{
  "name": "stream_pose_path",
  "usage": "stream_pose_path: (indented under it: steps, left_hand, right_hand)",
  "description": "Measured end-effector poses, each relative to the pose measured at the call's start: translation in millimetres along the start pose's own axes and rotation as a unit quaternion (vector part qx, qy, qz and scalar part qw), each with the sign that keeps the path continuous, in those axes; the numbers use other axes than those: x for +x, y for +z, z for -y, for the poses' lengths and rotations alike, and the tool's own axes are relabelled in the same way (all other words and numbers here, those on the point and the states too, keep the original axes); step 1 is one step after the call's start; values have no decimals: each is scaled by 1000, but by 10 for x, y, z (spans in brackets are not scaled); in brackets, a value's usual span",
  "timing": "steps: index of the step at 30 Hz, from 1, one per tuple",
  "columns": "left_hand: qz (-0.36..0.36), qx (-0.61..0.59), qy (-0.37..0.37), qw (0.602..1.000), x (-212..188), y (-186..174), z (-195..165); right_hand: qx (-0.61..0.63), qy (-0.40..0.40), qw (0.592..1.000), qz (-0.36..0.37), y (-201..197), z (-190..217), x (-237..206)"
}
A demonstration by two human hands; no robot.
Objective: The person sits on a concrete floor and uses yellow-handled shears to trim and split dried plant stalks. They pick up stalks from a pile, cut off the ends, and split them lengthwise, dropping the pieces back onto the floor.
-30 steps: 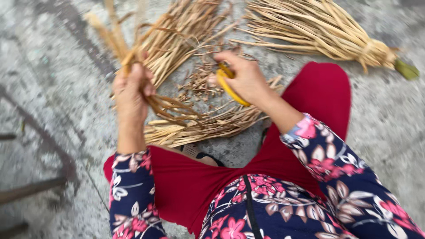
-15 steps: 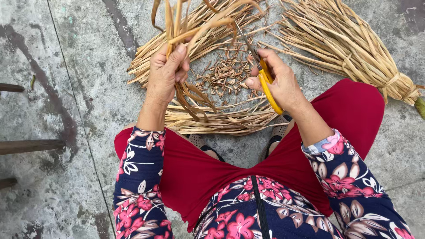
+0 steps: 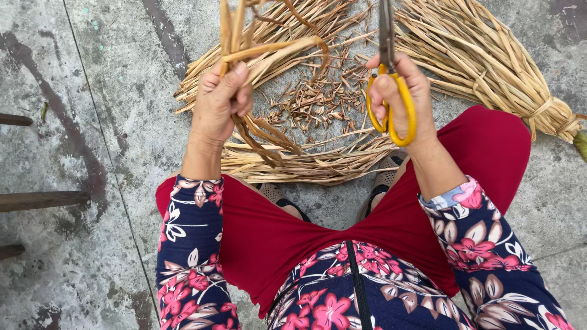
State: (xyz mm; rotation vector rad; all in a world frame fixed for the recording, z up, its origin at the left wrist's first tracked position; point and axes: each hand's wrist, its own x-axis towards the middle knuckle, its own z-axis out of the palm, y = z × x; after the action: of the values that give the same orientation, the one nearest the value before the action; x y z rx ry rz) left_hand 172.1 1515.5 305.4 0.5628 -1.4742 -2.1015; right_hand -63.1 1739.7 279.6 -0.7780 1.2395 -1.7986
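two hands (image 3: 217, 107) (image 3: 400, 98) over grey stained concrete floor (image 3: 110, 122), straw bundles (image 3: 489, 55)

You are sitting in an outdoor yard workplace: stained grey concrete floor (image 3: 110, 91), heaps of dried tan straw-like leaves (image 3: 477, 55), and small cut brown scraps (image 3: 318, 104) underfoot.

We have one view only, from a camera worn on the head. It looks steeply down over our red lap (image 3: 318, 238) to the concrete floor (image 3: 116, 110). The lap fills the bottom of the frame, very near the lens. Beyond the lap, both hands are raised close to the camera, and farther beyond it the floor runs to the top edge.
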Motion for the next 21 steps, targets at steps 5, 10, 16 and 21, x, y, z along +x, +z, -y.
stream_pose_path:
  steps: [5,10,16,21]
  left_hand:
    - [3,-60,52,997,-30,-112,-123]
    - [7,-94,56,994,-57,-178,-132]
    - [48,-20,8,999,-70,-94,-56]
    - [35,7,-5,999,-87,-53,-102]
  right_hand:
    - [-14,29,995,97,-4,2,-69]
    - [-8,104,975,195,124,-146,-66]
    - [-22,62,982,178,217,-217,-39]
    - [-105,-40,988,104,247,-245,-35]
